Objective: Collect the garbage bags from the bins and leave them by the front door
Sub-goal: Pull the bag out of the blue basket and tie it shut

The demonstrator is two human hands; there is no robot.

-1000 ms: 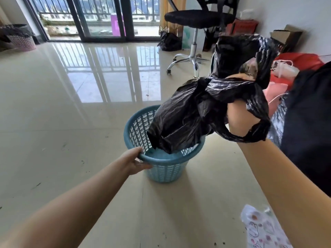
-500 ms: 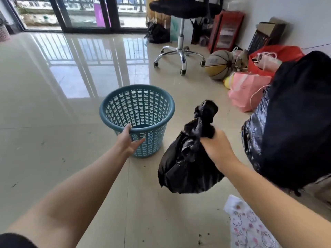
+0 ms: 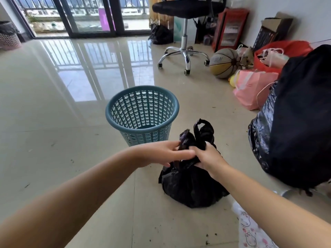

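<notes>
Garbage bag [image 3: 191,185] sits on the floor right of the blue bin [image 3: 142,111], directly under your hands. Right hand [image 3: 208,158] grips its neck; left hand [image 3: 161,153] pinches a handle loop, loops pointing up.

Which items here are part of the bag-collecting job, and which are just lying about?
Job: black garbage bag, gripped at its neck by right hand and left hand; emptied blue bin; lined bin by the window.
Lying about: office chair, basketball, pink bag.
</notes>
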